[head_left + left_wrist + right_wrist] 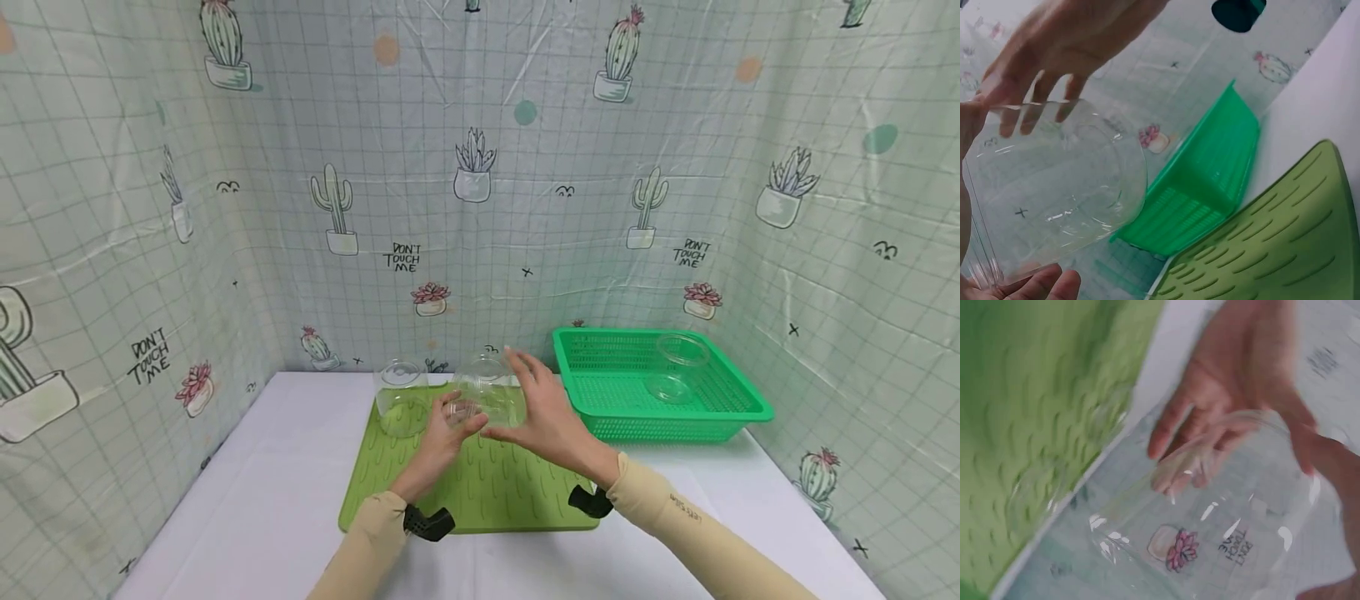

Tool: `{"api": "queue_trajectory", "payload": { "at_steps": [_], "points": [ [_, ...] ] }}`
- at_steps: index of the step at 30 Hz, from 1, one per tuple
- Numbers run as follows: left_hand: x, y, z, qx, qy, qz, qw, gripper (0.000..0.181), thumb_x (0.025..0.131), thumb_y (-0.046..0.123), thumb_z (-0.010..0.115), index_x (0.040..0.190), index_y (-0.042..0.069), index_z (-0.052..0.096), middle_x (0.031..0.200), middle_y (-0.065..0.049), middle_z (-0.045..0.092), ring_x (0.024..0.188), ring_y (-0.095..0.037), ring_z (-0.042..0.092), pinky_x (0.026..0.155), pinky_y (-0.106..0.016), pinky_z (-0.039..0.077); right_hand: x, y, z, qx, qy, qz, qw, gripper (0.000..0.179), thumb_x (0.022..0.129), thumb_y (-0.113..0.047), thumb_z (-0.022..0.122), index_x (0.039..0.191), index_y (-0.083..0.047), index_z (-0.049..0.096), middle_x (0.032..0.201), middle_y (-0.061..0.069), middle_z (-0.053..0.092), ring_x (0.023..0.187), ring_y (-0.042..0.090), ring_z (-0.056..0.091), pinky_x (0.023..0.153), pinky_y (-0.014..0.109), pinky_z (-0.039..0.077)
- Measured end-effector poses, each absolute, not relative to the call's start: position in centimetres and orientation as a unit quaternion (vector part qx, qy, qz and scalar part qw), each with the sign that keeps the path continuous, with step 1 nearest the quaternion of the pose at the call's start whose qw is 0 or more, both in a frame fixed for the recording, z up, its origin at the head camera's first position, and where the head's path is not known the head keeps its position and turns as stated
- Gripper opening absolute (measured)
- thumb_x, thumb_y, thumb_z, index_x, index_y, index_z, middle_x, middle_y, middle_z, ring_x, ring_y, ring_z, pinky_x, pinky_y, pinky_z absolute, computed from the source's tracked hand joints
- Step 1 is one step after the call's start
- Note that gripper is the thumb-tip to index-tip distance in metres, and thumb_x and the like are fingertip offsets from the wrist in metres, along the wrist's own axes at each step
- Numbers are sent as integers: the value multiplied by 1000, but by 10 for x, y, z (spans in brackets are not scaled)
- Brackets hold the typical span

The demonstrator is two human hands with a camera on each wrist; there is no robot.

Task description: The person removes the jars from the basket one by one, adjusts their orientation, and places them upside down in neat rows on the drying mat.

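Observation:
Both hands hold a clear plastic jar (491,392) tilted above the green mat, its round end toward the basket in the left wrist view. My left hand (442,437) grips it near the ridged rim, with fingertips (1063,284) below in the left wrist view. Thumb and fingers of my right hand (551,417) spread around the jar's other side. In the right wrist view, fingers of the left hand (1229,381) show through the transparent wall (1210,531). A second clear jar (402,404) stands on the mat's far left corner.
The green ribbed mat (495,492) lies on a white-covered table (262,500). To the back right stands a green perforated basket (637,425) holding another clear container (678,350). A cactus-print cloth (510,233) hangs behind and along both sides.

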State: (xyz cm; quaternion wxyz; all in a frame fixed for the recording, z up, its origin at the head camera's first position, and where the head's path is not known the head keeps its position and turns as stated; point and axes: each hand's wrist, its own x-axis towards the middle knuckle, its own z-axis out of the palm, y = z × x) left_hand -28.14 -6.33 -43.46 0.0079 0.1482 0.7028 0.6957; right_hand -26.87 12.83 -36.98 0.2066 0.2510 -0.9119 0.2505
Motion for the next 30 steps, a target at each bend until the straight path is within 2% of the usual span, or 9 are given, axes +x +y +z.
{"api": "queue_trajectory", "payload": {
  "at_steps": [4,6,8,11,15,19,22,26,30],
  "points": [
    [-283,-70,-431,144,700,700,-7,88,86,44,69,147,3,20,142,-23,44,135,-38,41,109,-49,40,-271,142,-355,176,-870,450,96,100,83,-49,72,156,-30,7,162,10,13,148,34,17,112,63,28],
    [-284,-74,-429,141,699,701,-12,87,86,42,71,147,4,22,140,-22,46,134,-37,43,109,-48,41,-275,151,-350,138,-831,537,46,91,90,-47,65,156,-34,3,163,9,9,149,33,13,115,60,25],
    [-284,-76,-427,137,698,703,-17,87,85,41,71,147,4,23,140,-21,48,133,-36,44,109,-49,40,-281,160,-350,114,-782,612,-8,85,94,-47,58,156,-32,1,163,9,6,150,32,12,117,56,24],
    [-285,-79,-425,130,695,707,-23,88,84,41,73,147,4,24,139,-20,48,132,-35,45,109,-48,41,-286,169,-353,88,-689,711,-104,86,96,-54,50,156,-26,-5,163,13,3,150,35,9,118,53,25],
    [-285,-80,-425,132,694,707,-26,89,84,40,73,147,3,23,140,-21,48,131,-36,46,108,-46,42,-289,173,-359,41,-560,801,-207,100,92,-61,52,155,-17,-12,162,19,-3,149,39,5,117,52,27],
    [-283,-79,-425,143,695,704,-31,91,82,42,74,146,1,24,141,-23,46,130,-38,46,107,-46,44,-288,168,-369,-5,-481,839,-255,117,85,-63,61,152,-9,-19,159,25,-12,148,45,3,115,55,29],
    [-283,-78,-427,148,703,695,-32,95,81,45,75,146,-1,24,142,-25,45,131,-39,45,106,-47,44,-285,161,-379,-12,-453,844,-288,123,84,-62,63,150,-5,-24,156,31,-15,145,49,9,114,54,31],
    [-282,-77,-431,154,713,684,-25,99,80,48,74,148,0,21,143,-24,45,134,-39,44,108,-49,42,-282,152,-388,1,-442,838,-319,118,89,-56,61,149,-1,-24,155,35,-9,143,48,20,114,48,35],
    [-279,-77,-432,163,713,682,-23,98,83,48,72,148,1,18,144,-23,44,135,-39,42,108,-50,41,-282,147,-391,7,-455,835,-310,108,92,-50,60,151,1,-15,155,35,-3,143,46,24,113,43,38]
  ]
}}
